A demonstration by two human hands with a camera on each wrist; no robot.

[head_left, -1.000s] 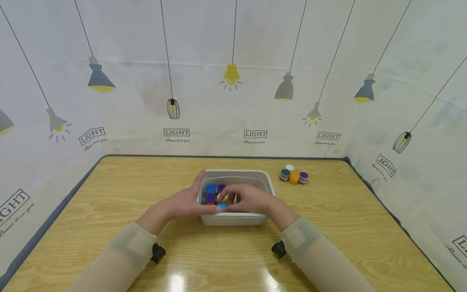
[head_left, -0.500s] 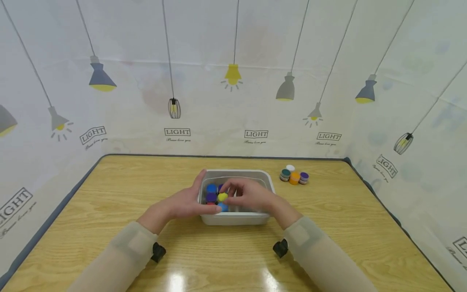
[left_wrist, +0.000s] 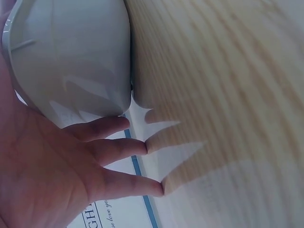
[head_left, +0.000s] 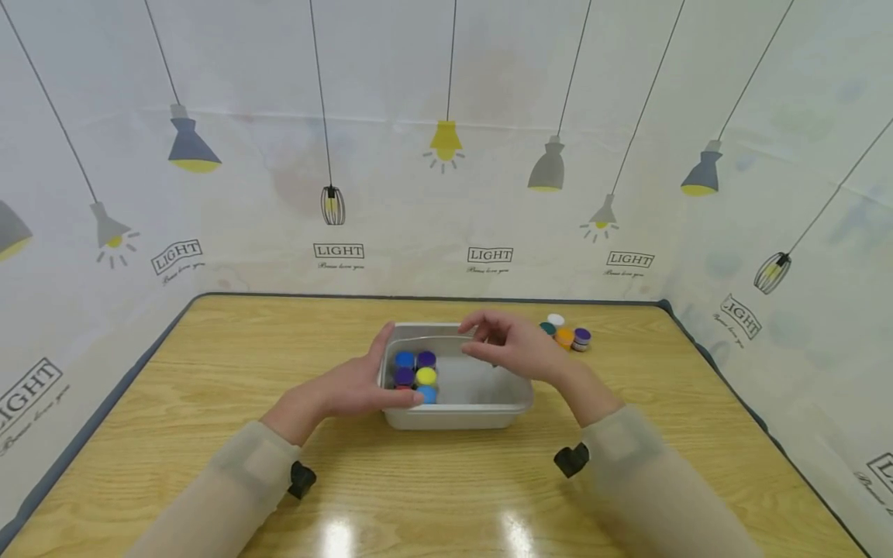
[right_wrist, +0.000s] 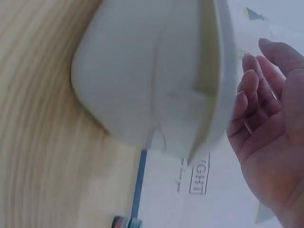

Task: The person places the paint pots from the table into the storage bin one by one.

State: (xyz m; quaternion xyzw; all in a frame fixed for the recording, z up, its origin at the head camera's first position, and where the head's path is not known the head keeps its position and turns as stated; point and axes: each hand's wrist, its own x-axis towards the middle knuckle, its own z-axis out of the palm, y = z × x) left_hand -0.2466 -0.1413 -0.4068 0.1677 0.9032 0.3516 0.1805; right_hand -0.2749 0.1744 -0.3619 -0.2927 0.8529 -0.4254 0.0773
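Note:
A white plastic bin (head_left: pixel 453 418) stands on the table, with several small lidded jars grouped in its left half. Among them I see a yellow-lidded jar (head_left: pixel 426 377), a light blue one (head_left: pixel 426 394) and a purple one (head_left: pixel 426 359); a red one is partly hidden by my thumb. My left hand (head_left: pixel 356 385) rests against the bin's left side, thumb over the near rim; in the left wrist view its fingers are straight and spread along the outer wall. My right hand (head_left: pixel 516 341) hovers over the bin's right rim, fingers loosely bent, nothing in them.
Beyond the bin's right side stands a cluster of similar jars: white (head_left: pixel 555 319), orange (head_left: pixel 564 338), purple (head_left: pixel 581 339) and dark green, the last partly covered by my right hand. The wooden table (head_left: pixel 279 333) ends at a lamp-printed backdrop (head_left: pixel 418 217).
My right hand has risen from beside the yellow-lidded jar and moved right, toward the jars outside, uncovering those in the bin. My left hand stays at the bin.

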